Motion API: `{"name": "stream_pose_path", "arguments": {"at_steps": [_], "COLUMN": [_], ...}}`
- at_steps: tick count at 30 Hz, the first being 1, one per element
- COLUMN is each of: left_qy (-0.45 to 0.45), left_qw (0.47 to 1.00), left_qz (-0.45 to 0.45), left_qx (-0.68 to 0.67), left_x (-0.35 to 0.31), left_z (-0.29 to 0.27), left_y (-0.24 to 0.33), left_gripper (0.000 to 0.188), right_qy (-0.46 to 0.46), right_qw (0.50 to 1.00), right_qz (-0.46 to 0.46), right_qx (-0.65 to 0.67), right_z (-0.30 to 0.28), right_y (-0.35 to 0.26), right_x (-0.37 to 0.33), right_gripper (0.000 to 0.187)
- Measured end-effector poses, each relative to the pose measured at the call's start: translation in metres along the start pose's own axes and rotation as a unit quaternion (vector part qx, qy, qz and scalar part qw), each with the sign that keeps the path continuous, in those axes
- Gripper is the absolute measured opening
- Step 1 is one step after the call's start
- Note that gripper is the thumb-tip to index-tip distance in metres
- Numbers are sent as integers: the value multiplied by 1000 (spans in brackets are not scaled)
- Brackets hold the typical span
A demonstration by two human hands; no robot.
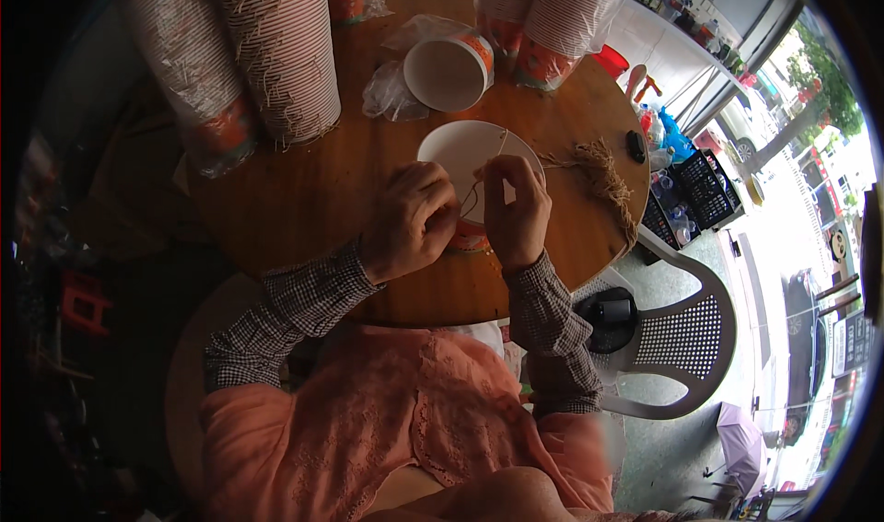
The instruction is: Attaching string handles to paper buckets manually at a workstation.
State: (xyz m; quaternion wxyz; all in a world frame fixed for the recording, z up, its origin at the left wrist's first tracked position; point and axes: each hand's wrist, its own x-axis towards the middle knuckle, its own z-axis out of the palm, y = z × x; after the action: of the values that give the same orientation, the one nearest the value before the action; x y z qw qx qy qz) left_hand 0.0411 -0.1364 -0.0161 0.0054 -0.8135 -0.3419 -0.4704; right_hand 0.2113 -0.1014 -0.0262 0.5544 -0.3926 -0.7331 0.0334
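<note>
Over a paper bowl (453, 145) near the middle of the round table (378, 168), the right hand (517, 211) pinches a thin string (503, 143) between thumb and forefinger. The left hand (414, 223) is curled beside the bowl's near left side; whether it grips the string I cannot tell. A bundle of strings (603, 177) lies by the surface's right edge, a tilted second bowl (447, 75) toward its far edge.

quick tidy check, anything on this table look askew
Yes: a round white bowl with an orange-patterned outside looks tipped amid crumpled clear plastic, its mouth turned sideways, while the nearer round white bowl stands upright.
</note>
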Motion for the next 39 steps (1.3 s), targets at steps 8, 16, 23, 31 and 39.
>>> {"name": "stream_pose_path", "arguments": {"at_steps": [8,16,23,31,39], "left_qy": [-10,-116,-151,-92,-73], "left_qw": [888,878,863,993,996], "left_qz": [-247,-247,-280,-56,-15], "left_qx": [-388,-394,-392,-58,-52], "left_x": [12,20,22,-5,-3], "left_z": [15,21,16,4,21], "left_y": [-14,-20,-10,2,-3], "left_gripper": [14,15,15,9,24], "right_qy": [-79,-170,-111,109,66], "right_qw": [992,985,990,983,984], "right_qz": [26,-4,-88,-46,120], "right_qx": [96,19,-25,-144,-115], "right_z": [-18,-30,-24,-68,-60], "right_y": [-10,-13,-8,65,99], "right_x": [16,27,38,67,20], "right_gripper": [5,9,15,7,7]}}
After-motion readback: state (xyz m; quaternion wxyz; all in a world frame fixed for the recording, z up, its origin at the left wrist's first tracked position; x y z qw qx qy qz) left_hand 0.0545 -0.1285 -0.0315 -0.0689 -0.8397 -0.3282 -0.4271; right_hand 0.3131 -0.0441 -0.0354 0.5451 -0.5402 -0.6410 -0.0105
